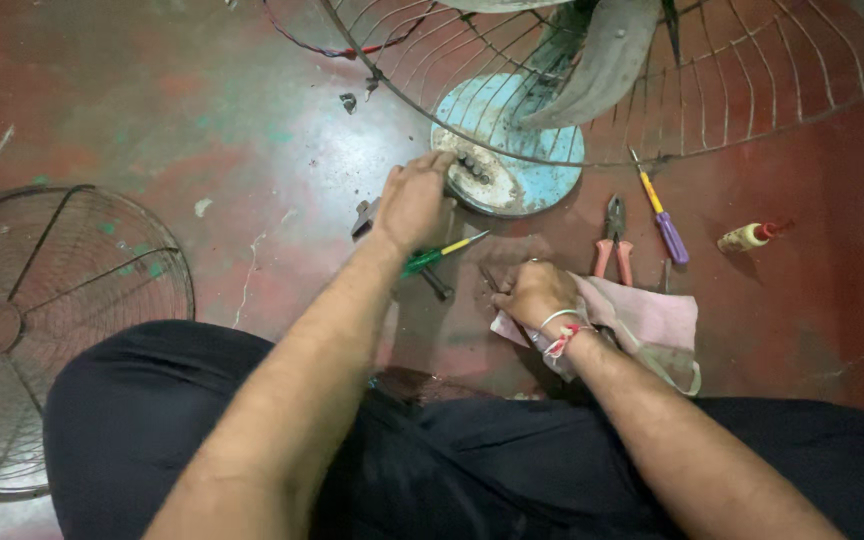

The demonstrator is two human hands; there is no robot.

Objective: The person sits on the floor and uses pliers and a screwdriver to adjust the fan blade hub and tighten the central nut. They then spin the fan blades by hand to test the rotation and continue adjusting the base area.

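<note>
Floor: worn red-painted concrete (202, 110), detached round wire fan guard (47, 330) at your left | Left hand (414, 200): fingers curled on the rim of the round pale-blue fan base (512, 180), green-handled screwdriver (437, 257) just beneath | Right hand (535, 292): clenched, pinching something too small to tell, beside the pink cloth (652, 320) | Step, judged: servicing the base.

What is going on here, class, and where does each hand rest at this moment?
A person sits on a red floor beside a fan. The left hand rests on the edge of the fan's round blue base, over a green-handled screwdriver. The right hand presses down by a pink cloth, fingers curled. Pliers, a purple screwdriver and a loose grille lie nearby.
</note>
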